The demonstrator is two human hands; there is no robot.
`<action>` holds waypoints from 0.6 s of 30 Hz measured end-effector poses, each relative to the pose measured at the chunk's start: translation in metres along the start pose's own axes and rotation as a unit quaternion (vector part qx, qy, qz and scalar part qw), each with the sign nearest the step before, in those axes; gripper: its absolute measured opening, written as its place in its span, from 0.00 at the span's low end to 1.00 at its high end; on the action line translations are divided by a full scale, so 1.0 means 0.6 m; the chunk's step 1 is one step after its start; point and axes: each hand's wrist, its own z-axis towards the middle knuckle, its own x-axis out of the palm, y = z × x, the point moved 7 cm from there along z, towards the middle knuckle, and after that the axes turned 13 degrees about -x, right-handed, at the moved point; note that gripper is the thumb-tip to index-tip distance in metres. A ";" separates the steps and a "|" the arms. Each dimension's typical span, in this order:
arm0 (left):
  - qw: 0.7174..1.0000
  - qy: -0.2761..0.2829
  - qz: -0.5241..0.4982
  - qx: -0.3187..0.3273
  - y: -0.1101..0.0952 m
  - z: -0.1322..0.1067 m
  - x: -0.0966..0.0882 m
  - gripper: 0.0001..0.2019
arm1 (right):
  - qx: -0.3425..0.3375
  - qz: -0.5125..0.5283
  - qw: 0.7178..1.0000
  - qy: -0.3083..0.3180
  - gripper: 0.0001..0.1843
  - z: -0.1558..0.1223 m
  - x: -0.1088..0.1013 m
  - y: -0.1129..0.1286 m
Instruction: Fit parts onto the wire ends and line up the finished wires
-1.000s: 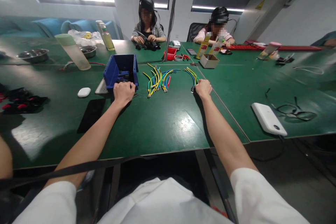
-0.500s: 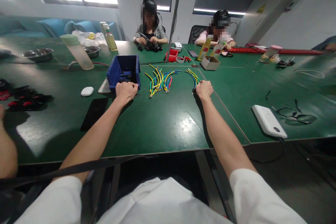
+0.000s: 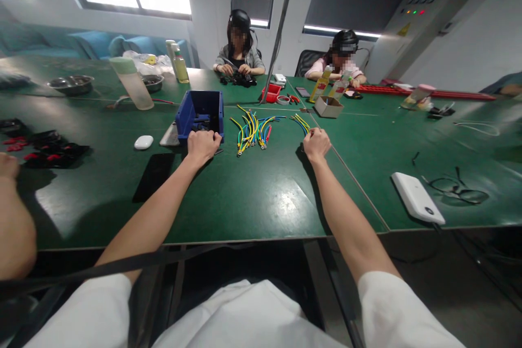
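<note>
My left hand (image 3: 203, 147) is closed, knuckles up, at the low front lip of a blue plastic bin (image 3: 183, 118). Its fingertips are hidden, so I cannot tell what they hold. Small dark pieces (image 3: 201, 120) lie inside the bin. To the right, my right hand (image 3: 317, 144) is closed over the near ends of a small bunch of wires (image 3: 302, 122), yellow, green and blue, whose far ends stick out beyond it. Between the hands lies a loose pile of short wires (image 3: 250, 130) with metal ring lugs, one with a red end.
A dark phone (image 3: 154, 177) and a white case (image 3: 144, 142) lie left of the bin. Farther back stand a small carton (image 3: 328, 106) and a red box (image 3: 271, 93). A white power bank (image 3: 418, 197) and glasses (image 3: 459, 191) are at right. A neighbour's arm (image 3: 14, 217) is at left.
The whole view has shifted slightly. My right hand now covers more of the small wire bunch. My left hand stays at the bin's front lip.
</note>
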 end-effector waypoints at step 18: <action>1.000 -0.003 0.015 -0.004 0.001 0.002 -0.004 0.29 | -0.249 0.270 0.844 -0.392 0.24 -0.156 -0.332 0.193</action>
